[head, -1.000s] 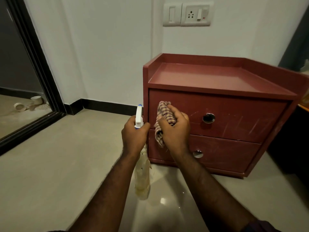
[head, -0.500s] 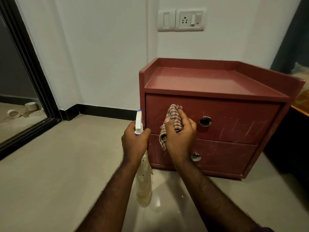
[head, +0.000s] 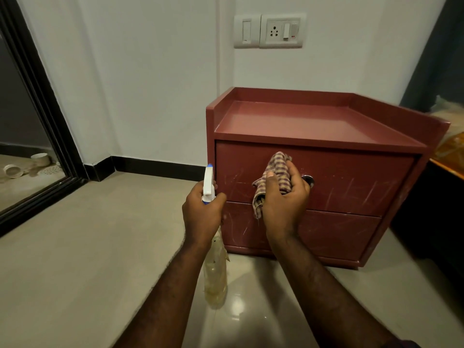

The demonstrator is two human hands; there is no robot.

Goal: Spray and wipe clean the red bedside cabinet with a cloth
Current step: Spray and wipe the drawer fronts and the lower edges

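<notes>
On the red cabinet (head: 326, 121) front, right hand (head: 283, 204) fingers clutching checked cloth (head: 276, 169), left hand (head: 200, 214) fingers gripping spray bottle (head: 216, 280)

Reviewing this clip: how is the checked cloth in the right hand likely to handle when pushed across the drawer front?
Probably floppy: the checked cloth bunches up and a corner droops below the right hand. Likely light, since curled fingers alone hold it. It might catch on the round drawer pull beside the hand.
</notes>
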